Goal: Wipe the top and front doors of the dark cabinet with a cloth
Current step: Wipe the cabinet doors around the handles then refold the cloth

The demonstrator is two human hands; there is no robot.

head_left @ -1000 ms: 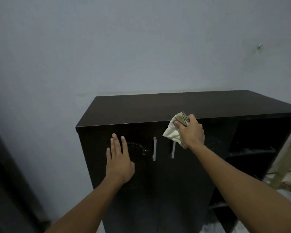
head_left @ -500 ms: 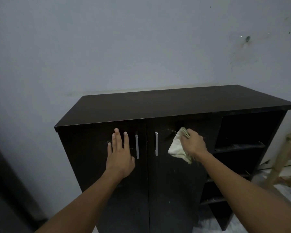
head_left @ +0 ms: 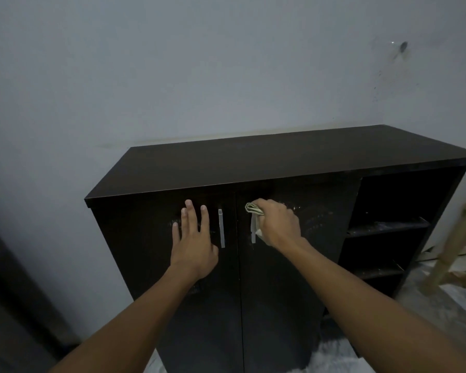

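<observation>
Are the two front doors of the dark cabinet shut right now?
Shut. Both dark front doors lie flush, only a thin seam between their silver bar handles; the left hand rests flat on one.

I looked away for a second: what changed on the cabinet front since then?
The right hand carried the cloth out across the right door, then back left onto its handle. The left hand stayed flat on the left door. Both doors stayed shut.

The cabinet (head_left: 280,168) is showing near-black brown, its doors carrying pale dusty smears. Two handles (head_left: 221,228) on it are gleaming silver-grey. A cloth (head_left: 253,210) against the right door is looking cream-beige. Behind the cabinet, the wall (head_left: 172,76) is appearing pale blue-grey with dark specks.
</observation>
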